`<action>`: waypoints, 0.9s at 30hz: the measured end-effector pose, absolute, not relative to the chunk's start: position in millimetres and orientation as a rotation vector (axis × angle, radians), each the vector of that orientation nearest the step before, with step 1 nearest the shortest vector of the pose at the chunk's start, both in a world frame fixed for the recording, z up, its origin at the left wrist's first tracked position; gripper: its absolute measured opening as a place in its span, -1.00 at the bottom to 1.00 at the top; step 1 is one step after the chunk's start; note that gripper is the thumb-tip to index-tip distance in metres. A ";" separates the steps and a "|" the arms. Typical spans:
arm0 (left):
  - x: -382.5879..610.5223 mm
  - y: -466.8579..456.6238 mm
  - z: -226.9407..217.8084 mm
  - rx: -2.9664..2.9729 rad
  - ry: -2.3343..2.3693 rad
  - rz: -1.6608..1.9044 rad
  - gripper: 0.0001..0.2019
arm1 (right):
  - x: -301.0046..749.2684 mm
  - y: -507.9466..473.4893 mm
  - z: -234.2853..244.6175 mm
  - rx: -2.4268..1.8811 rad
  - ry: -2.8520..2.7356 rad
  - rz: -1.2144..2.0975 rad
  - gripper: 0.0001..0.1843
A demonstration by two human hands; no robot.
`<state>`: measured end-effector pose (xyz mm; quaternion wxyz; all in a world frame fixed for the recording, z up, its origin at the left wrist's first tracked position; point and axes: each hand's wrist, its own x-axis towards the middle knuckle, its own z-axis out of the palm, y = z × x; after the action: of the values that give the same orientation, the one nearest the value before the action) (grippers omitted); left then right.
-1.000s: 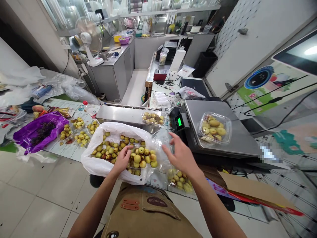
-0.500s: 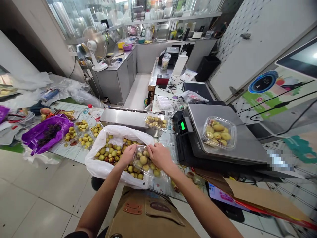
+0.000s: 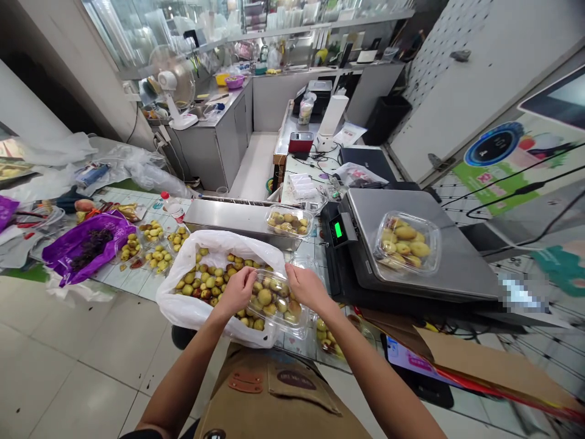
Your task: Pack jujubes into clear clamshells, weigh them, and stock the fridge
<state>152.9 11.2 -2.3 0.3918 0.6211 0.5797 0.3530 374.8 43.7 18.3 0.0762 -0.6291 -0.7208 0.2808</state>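
A clear plastic box (image 3: 276, 302) of round green-brown fruits, jujubes by their look, is held tilted over the right edge of a white plastic bag. My left hand (image 3: 237, 291) pinches the box's left far edge. At the right far edge, my right hand (image 3: 307, 285) has its fingers closed against the rim. Loose jujubes (image 3: 208, 280) of the same kind fill the open white bag (image 3: 171, 311) beneath and to the left. Glossy clear plastic covers the fruits in the box; whether the lid is fastened I cannot tell.
Another filled box (image 3: 406, 244) sits on the scale (image 3: 457, 244) at right. A further box (image 3: 290, 221) rests on a steel ledge (image 3: 223, 213). More fruit packs (image 3: 159, 259) and a purple bag (image 3: 59, 256) lie left. A cardboard piece (image 3: 489, 366) lies at lower right.
My right hand has slid to the right along the box's edge, uncovering more of its top. The box sits slightly further right, and my left hand has moved a little right.
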 end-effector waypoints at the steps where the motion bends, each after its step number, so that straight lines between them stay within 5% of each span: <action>1: 153.3 10.0 -2.8 1.557 1.481 0.903 -0.68 | 376.9 44.9 15.7 -1.883 -2.129 0.874 -0.33; 7: 156.3 13.2 -6.7 1.456 1.449 0.960 -0.63 | 375.7 49.3 3.7 -1.866 -2.056 0.932 -0.26; 18: 160.5 8.3 -14.4 1.382 1.550 1.122 -0.60 | 381.9 19.9 0.0 -1.808 -1.578 0.817 -0.43; 27: 150.1 -0.6 -9.1 1.269 1.620 1.191 -0.54 | 384.6 -52.8 -10.0 -1.247 -1.076 1.594 -0.42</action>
<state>150.1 -0.6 -9.1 0.3727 0.4953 0.6324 0.4646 384.6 -52.8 -10.0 0.4120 -0.4958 -0.4278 0.6336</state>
